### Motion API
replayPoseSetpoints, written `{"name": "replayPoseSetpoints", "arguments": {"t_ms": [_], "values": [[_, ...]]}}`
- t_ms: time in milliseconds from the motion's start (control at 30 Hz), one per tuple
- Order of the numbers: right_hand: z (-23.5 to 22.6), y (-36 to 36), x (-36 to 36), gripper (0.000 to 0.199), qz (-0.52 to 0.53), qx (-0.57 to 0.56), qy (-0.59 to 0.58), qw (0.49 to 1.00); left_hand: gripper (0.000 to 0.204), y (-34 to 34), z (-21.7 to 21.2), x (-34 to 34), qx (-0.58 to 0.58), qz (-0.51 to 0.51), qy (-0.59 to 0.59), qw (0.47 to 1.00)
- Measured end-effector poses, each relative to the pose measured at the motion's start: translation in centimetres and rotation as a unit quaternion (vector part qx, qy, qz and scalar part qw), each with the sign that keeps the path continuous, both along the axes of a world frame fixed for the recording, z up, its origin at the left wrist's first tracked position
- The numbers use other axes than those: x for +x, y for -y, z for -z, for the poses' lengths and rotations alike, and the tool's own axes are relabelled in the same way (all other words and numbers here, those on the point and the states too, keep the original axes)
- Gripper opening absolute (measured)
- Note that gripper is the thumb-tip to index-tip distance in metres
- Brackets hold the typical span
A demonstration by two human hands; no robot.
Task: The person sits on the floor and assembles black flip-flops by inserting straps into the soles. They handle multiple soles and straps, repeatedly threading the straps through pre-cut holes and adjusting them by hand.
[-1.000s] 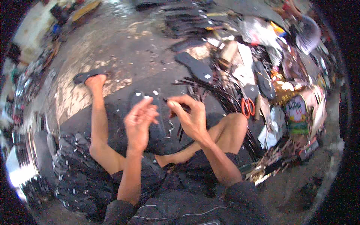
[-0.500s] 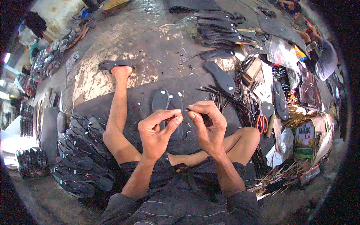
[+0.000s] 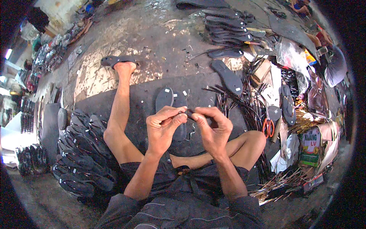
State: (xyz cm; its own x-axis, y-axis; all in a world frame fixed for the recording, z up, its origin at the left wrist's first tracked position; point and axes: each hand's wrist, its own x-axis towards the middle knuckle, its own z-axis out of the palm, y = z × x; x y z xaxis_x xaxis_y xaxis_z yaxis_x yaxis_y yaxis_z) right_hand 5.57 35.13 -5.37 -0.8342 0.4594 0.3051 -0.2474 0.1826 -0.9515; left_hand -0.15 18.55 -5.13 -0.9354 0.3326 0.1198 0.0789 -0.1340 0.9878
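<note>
Both hands pinch a small dark strap piece (image 3: 189, 113) at centre: left hand (image 3: 163, 128) grip pressed on its left end, right hand (image 3: 212, 128) on its right, above black soles (image 3: 170, 100). A green, red and white rectangular package (image 3: 310, 147) lies at three o'clock, orange-handled scissors (image 3: 268, 127) beside it.

hands (image 3: 188, 126): 2 | scissors (image 3: 268, 126): 1 (orange-handled) — soles (image 3: 169, 100) on mat: 2

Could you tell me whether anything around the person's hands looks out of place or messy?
Nothing looks damaged. Both hands, left hand and right hand, pinch a small dark strap piece between them. Small pale scraps litter the dark floor mat, and thin black straps lie tangled rightward.
</note>
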Motion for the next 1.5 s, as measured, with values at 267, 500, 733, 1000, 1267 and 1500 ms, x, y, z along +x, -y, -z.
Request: {"name": "replayPoseSetpoints", "arguments": {"t_ms": [267, 500, 733, 1000, 1267, 1500], "values": [[-0.5, -1.2, -0.5, 0.014, -0.139, 0.002, -0.015, 0.99, 0.024, 0.3, -0.6, -0.1, -0.015, 0.011, -0.011, 1.0], [0.4, -0.4, -0.6, 0.017, -0.136, 0.016, -0.019, 0.99, 0.024, -0.1, -0.5, 0.0, 0.015, -0.023, -0.01, 1.0], [3.7, 0.3, 0.6, 0.019, -0.02, 0.282, 0.061, 0.957, 0.033, -0.6, 5.0, 0.4, 0.057, 0.008, 0.303, 0.951], [2.7, -3.1, -1.0, 0.014, 0.056, 0.064, 0.135, 0.987, 0.075, 7.5, 19.8, -12.4, -0.511, -0.089, -0.073, 0.852], [1.5, -3.6, -1.0, 0.015, 0.015, -0.007, 0.134, 0.991, 0.027, 1.7, 0.9, -4.3, -0.154, -0.045, 0.034, 0.987], [-0.6, 0.5, -0.7, 0.015, -0.04, 0.118, 0.082, 0.989, 0.026, 1.5, -1.6, 0.3, -0.16, -0.021, -0.005, 0.987]]}}
